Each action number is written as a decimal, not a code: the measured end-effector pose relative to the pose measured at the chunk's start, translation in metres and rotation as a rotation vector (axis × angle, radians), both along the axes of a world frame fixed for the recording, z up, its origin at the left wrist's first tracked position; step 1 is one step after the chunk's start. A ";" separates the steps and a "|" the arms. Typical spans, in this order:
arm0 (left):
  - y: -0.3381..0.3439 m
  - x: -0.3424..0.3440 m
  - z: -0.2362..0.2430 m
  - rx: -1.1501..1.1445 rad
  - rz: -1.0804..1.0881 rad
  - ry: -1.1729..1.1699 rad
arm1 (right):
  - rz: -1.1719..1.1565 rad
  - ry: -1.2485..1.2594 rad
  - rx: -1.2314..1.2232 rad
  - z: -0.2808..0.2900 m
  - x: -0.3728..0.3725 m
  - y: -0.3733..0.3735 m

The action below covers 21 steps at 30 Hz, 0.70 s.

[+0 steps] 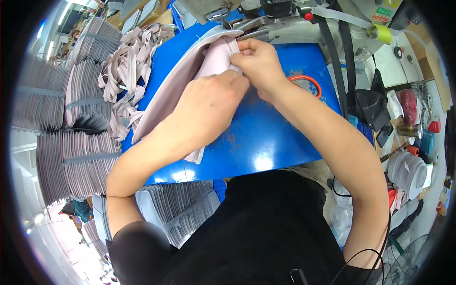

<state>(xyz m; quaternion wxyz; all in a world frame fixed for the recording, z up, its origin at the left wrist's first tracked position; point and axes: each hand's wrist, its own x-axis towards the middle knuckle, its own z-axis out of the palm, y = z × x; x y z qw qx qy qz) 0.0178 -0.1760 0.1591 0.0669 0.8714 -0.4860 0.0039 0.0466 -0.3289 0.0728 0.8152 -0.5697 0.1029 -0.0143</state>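
Note:
A pale pink fabric piece with a wide curved edge stands tilted over the blue work table, its far end close under the sewing machine. My left hand is closed on a folded inner part of this fabric, knuckles up. Just beyond it, my right hand pinches the fabric's upper edge between thumb and fingers. The two hands are nearly touching. My left hand and forearm cover part of the piece, and a lower corner of it shows beneath my wrist.
Tied stacks of flat grey-pink pieces rise at the left, beside a tangle of pink fabric strips. Another tied stack sits below the table's front edge. A red-orange ring lies near my right forearm. Black straps hang at the right.

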 end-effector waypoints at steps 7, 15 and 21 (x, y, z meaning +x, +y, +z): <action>0.035 0.066 0.052 0.215 0.076 -0.267 | 0.084 0.050 0.191 0.008 -0.002 -0.002; 0.032 0.089 0.070 0.484 -0.196 -0.434 | 0.102 0.080 0.173 0.004 -0.010 -0.008; 0.017 0.073 0.068 0.494 -0.142 -0.488 | 0.024 0.075 0.268 0.003 0.002 0.001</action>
